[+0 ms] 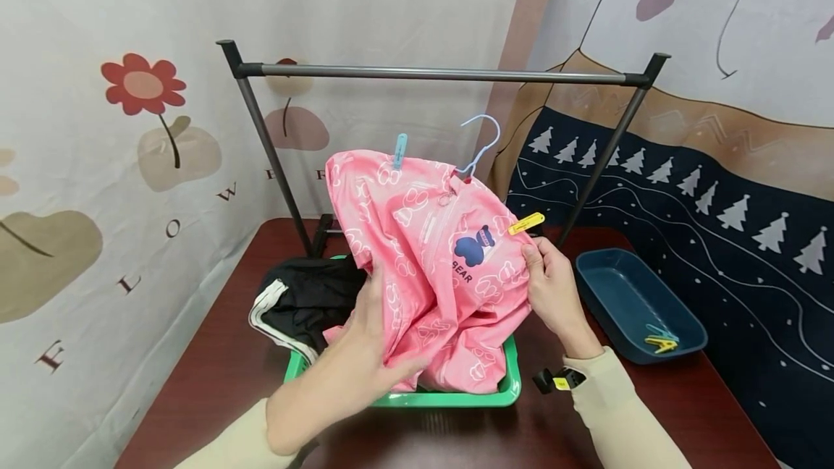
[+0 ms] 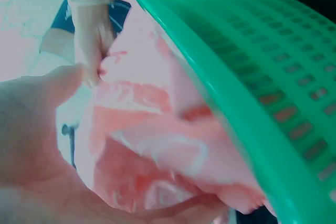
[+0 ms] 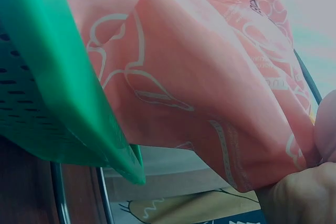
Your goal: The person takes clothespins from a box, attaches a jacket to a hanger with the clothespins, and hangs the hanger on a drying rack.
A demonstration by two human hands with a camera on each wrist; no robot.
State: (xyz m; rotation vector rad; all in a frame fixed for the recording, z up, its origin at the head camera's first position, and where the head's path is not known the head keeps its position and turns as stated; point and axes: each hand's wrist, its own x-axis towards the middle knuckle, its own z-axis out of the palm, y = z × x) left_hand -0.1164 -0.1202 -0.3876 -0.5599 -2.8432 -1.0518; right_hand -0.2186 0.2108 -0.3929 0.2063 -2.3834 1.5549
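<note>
A pink jacket [image 1: 417, 237] with white line prints and a navy bear hangs on a light blue hanger [image 1: 483, 140], its lower part bunched in a green basket [image 1: 449, 400]. On its left shoulder sits a blue clothespin [image 1: 400, 150]; a yellow clothespin [image 1: 526, 224] is clipped at the right. My right hand [image 1: 554, 288] pinches the jacket's right edge just below the yellow clothespin. At the left side, my left hand [image 1: 355, 353] is spread with thumb apart, palm toward the fabric. In the left wrist view, pink cloth [image 2: 152, 145] lies against its fingers, whose tips are partly hidden.
Black clothing with white stripes [image 1: 306, 302] hangs over the basket's left side. A dark metal rack [image 1: 430, 74] stands behind, its bar above the hanger hook. To the right, a dark blue tray [image 1: 625, 295] holds blue and yellow clothespins [image 1: 662, 343] on the brown table [image 1: 215, 368].
</note>
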